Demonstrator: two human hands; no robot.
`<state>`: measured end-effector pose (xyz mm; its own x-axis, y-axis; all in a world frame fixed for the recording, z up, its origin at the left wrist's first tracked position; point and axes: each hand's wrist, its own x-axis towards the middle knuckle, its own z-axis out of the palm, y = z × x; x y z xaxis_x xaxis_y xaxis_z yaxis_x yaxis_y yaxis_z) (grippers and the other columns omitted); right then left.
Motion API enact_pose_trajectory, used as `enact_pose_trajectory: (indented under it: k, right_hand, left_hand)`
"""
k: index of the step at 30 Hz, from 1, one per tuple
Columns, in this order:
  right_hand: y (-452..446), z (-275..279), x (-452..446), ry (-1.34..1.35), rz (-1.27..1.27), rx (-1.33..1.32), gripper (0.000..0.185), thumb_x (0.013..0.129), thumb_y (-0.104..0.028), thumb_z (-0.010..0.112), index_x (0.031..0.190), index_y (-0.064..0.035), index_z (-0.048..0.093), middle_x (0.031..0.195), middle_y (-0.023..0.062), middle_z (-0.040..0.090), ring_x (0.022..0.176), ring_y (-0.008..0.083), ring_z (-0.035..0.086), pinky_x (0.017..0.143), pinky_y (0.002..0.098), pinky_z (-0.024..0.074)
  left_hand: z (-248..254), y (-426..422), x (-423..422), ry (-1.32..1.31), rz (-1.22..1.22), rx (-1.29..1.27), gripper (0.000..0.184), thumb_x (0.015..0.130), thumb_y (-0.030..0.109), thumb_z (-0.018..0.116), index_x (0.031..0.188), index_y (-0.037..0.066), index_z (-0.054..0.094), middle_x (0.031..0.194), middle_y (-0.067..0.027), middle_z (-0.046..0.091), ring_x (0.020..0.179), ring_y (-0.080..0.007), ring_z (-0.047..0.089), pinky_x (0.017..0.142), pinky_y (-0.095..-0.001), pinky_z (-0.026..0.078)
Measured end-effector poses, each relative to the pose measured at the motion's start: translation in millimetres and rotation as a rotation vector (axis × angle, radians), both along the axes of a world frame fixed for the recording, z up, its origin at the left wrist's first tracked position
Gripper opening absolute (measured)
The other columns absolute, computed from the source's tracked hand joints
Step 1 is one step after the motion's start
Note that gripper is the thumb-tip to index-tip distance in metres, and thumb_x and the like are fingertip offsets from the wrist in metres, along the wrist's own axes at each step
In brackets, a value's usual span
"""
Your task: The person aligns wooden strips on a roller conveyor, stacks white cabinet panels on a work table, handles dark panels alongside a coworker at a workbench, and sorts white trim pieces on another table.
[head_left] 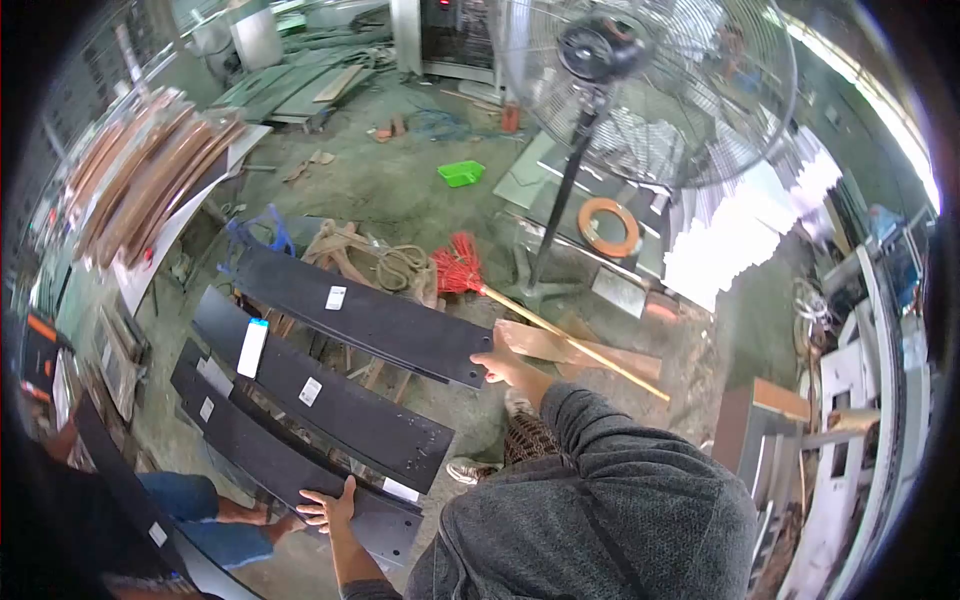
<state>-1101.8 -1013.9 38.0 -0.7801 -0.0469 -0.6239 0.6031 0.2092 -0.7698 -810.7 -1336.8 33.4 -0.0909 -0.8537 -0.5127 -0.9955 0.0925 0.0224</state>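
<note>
Three long dark panels with white labels lie side by side in front of me. My right hand [497, 362] is at the right end of the far panel [380, 322], its fingers reaching over the edge and partly spread. On the near panel [265, 450], close to its right end, my left hand [329, 507] rests with fingers spread. The middle panel [350, 415] lies between them, scattered with light specks near its right end. A phone-like white and blue object [253, 348] sits on the middle panel's left part.
A co-worker's legs [205, 510] and another dark panel [130, 480] are at lower left. Beyond the panels lies a red mop [459, 266] with a wooden handle. A large fan [600, 50] stands ahead, a green basket [461, 174] on the floor, and stacked boards [150, 185] at left.
</note>
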Motion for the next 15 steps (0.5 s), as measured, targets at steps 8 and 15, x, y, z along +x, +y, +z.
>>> enact_pose_trajectory:
  k: [8, 15]
  right_hand:
    - [77, -29, 16, 0.485, 0.879, 0.405, 0.066, 0.08, -0.041, 0.056, 0.131, -0.0025, 0.038, 0.122, 0.0223, 0.049, 0.111, 0.0357, 0.05, 0.093, 0.0412, 0.0397]
    - [286, -48, 41, 0.383, 0.811, 0.629, 0.049, 0.079, -0.04, 0.056, 0.111, -0.0027, 0.056, 0.107, 0.0227, 0.058, 0.102, 0.0375, 0.054, 0.088, 0.0427, 0.0425]
  left_hand:
    - [11, 26, 15, 0.121, 0.042, -0.082, 0.098, 0.071, 0.076, 0.043, 0.143, 0.017, 0.012, 0.15, -0.0118, 0.0, 0.135, -0.0399, 0.005, 0.103, -0.0615, 0.01]
    - [19, 178, -35, 0.22, -0.317, -0.421, 0.082, 0.08, 0.065, 0.044, 0.14, 0.013, 0.025, 0.149, -0.0114, 0.01, 0.137, -0.0316, 0.006, 0.103, -0.0612, 0.007]
